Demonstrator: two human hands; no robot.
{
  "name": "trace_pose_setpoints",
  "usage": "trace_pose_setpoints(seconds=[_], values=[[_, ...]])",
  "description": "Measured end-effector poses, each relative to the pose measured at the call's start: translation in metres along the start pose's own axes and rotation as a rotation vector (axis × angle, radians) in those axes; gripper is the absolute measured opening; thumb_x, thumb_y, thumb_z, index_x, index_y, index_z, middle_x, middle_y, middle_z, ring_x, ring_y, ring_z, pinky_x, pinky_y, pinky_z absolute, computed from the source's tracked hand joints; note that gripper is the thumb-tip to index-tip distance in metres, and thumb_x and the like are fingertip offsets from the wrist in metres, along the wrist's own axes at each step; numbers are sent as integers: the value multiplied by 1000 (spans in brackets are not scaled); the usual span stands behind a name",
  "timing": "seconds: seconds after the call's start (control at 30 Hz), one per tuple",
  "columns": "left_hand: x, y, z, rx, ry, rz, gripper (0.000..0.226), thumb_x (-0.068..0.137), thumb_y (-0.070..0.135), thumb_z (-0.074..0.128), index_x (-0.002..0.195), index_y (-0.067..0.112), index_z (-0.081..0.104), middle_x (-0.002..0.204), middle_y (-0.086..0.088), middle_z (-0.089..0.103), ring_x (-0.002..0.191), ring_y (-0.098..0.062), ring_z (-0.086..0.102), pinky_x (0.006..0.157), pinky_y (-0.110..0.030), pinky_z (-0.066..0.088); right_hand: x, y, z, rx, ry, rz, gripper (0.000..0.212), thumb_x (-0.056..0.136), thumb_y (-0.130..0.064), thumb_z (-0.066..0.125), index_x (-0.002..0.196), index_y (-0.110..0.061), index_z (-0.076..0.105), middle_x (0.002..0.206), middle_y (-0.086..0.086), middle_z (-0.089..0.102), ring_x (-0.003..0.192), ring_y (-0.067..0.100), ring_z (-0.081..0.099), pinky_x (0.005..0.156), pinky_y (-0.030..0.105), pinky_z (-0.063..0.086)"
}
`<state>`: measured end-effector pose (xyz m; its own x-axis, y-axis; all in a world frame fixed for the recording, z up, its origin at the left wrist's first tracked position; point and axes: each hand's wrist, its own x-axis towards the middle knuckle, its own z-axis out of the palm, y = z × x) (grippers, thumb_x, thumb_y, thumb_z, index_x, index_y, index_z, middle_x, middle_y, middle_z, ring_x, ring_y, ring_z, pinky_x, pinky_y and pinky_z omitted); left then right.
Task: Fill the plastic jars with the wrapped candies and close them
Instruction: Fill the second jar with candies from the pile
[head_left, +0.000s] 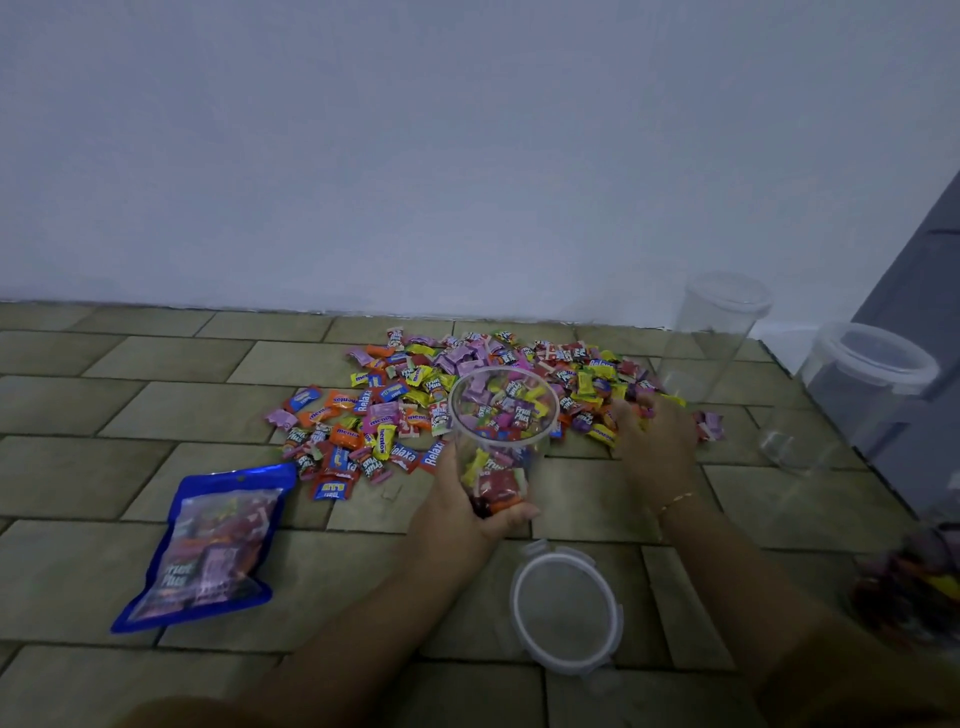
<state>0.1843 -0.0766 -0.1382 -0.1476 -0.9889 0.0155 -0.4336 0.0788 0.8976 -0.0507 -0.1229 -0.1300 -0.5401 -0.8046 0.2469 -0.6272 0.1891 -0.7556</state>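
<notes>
A clear plastic jar (501, 410), open at the top and partly filled with wrapped candies, stands tilted in front of me. My left hand (467, 506) grips it round its lower part. A wide pile of wrapped candies (415, 395) lies spread on the tiled floor behind the jar. My right hand (652, 431) rests on the pile's right side with its fingers curled among the candies; whether it holds any I cannot tell. The jar's clear round lid (566, 608) lies flat on the floor near me.
A blue candy bag (208, 545) lies at the left. Two lidded empty clear jars stand at the right, one by the wall (711, 332), one nearer (852, 395). A jar with candies (914, 587) shows blurred at the right edge. A grey cabinet (924, 270) borders the right.
</notes>
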Motion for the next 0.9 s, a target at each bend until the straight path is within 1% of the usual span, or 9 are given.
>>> trace_pose_setpoints(seconds=[0.1,0.17,0.27,0.33,0.4,0.5,0.57,0.7,0.9], values=[[9,5,1,48,-27,23,112,46,73,71,138,26,27,132,10,49,113,-10,55,91,-29,48,16,21,-6,-217,-26,46,59,89,-48,53,130,-5,49,134,23,44,130,36,32,109,42,23],[17,6,0,62,-29,33,109,44,75,71,133,28,31,133,9,51,112,-9,56,92,-33,50,27,33,-8,-300,-56,74,68,88,-56,47,135,-7,43,140,24,38,135,38,25,113,47,19],[27,5,0,63,-24,36,120,39,77,73,138,23,30,135,10,50,115,-11,56,94,-38,51,37,45,-9,-397,-97,110,77,87,-66,35,141,-11,35,145,22,33,137,38,21,113,50,19],[31,5,0,72,-15,37,120,40,75,74,139,22,31,132,11,53,113,-10,57,93,-36,51,39,50,-10,-420,-119,136,82,85,-71,29,144,-14,30,148,21,28,139,38,17,114,50,18],[33,2,2,60,2,41,108,42,72,75,131,24,37,122,13,58,106,-6,59,85,-27,52,39,51,-11,-430,-135,147,87,80,-75,23,144,-17,29,149,21,25,139,38,16,114,50,17],[31,2,2,45,28,34,90,44,68,76,118,31,41,105,19,60,92,5,59,69,-10,44,35,48,-7,-487,-139,116,75,86,-69,30,141,-19,33,149,18,24,138,37,19,113,50,15],[30,4,2,30,32,29,88,43,67,76,116,31,41,100,22,59,87,10,56,64,-7,42,31,48,-3,-511,-91,52,63,90,-62,37,136,-18,42,145,19,31,134,36,26,111,48,21],[28,4,1,16,44,46,93,44,68,75,121,28,43,102,21,59,90,9,57,68,-10,45,25,46,0,-514,-34,-59,45,92,-46,49,118,-11,59,126,20,47,118,37,41,102,43,33],[28,2,2,12,32,62,102,47,68,76,132,25,41,118,13,60,99,-1,60,82,-23,51,11,35,-2,-465,-23,-207,25,85,-21,63,104,-6,64,108,19,54,99,39,51,84,41,42]])
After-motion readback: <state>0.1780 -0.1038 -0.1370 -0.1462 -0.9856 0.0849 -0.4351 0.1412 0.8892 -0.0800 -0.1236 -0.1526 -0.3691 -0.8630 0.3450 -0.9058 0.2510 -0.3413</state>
